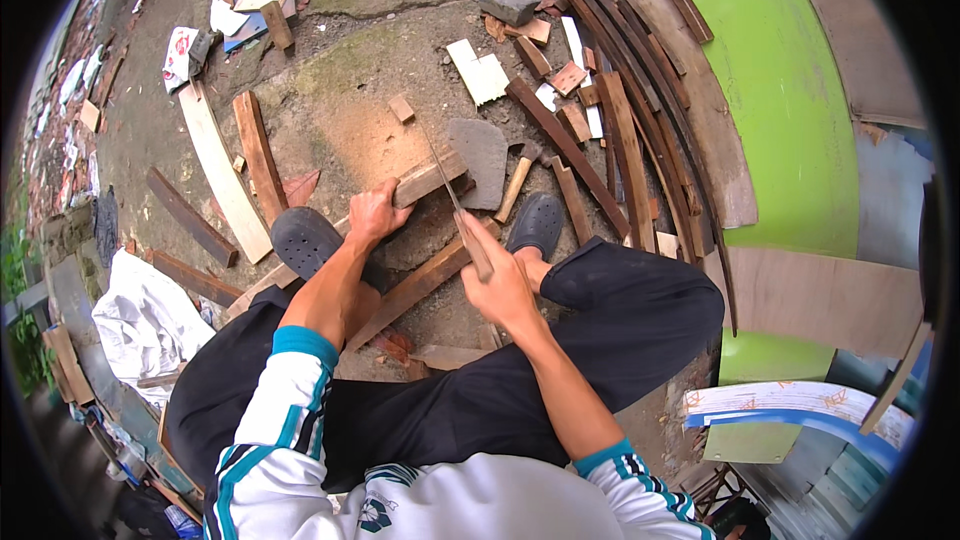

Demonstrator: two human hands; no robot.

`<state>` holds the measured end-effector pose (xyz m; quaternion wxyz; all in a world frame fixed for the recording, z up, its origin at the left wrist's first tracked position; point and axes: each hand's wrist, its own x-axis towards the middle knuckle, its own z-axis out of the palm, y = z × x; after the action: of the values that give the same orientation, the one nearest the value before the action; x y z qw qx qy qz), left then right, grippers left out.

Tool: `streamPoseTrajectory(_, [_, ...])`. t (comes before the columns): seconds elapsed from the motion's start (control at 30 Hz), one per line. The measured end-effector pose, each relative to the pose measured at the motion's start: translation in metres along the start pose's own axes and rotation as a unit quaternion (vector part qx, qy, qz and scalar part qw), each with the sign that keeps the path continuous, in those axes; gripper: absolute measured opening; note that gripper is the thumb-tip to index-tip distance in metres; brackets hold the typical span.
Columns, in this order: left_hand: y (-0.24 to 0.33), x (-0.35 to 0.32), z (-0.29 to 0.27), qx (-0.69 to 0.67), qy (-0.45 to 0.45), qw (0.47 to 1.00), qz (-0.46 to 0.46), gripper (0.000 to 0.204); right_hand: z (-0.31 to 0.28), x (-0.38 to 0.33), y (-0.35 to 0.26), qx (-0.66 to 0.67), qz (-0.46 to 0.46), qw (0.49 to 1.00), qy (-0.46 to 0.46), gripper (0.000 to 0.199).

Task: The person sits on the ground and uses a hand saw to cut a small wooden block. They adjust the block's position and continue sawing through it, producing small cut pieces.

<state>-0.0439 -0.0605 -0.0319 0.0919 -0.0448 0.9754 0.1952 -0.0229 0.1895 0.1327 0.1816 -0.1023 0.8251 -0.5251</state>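
My right hand [500,285] is closed round the handle of a handsaw [442,162], whose narrow blade points away from me and lies across a wooden plank [425,182] near its far end. With bent fingers, my left hand [375,212] grips the same plank, just left of the blade. The plank runs back toward my lower left, by my left shoe [306,240]. A second wooden beam [425,285] lies beneath, slanting between my feet. Pale sawdust [365,140] covers the ground beyond the plank, with a small wood block [401,108] on it.
A hammer [516,182] lies beside a flat grey slab [478,155], near my right shoe [537,225]. Long strips of wood [630,155] are piled on the right, next to a green panel [770,90]. Loose boards [225,170] and white cloth [150,320] lie left.
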Motion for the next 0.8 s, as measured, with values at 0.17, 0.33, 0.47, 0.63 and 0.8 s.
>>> streamPoseTrajectory(0.17, [-0.005, 0.004, 0.001, -0.019, -0.022, 1.0, -0.006, 0.05, -0.011, -0.028, -0.003, 0.029, -0.007, 1.0, 0.005, 0.07])
streamPoseTrajectory(0.33, [0.01, 0.014, -0.006, -0.028, -0.003, 1.0, 0.011, 0.047, 0.01, 0.048, 0.023, -0.009, 0.035, 0.999, 0.01, 0.068])
streamPoseTrajectory(0.47, [-0.009, 0.004, -0.002, -0.039, -0.022, 0.999, -0.001, 0.044, -0.017, -0.029, -0.026, 0.01, -0.011, 1.0, -0.01, 0.073])
streamPoseTrajectory(0.63, [-0.006, 0.006, 0.002, -0.033, -0.001, 0.999, 0.006, 0.047, -0.003, -0.011, 0.003, 0.034, 0.001, 0.999, 0.008, 0.074])
streamPoseTrajectory(0.8, [0.003, -0.002, 0.0, -0.028, -0.024, 0.999, 0.009, 0.049, 0.005, 0.039, -0.004, -0.018, 0.139, 0.989, -0.045, 0.072])
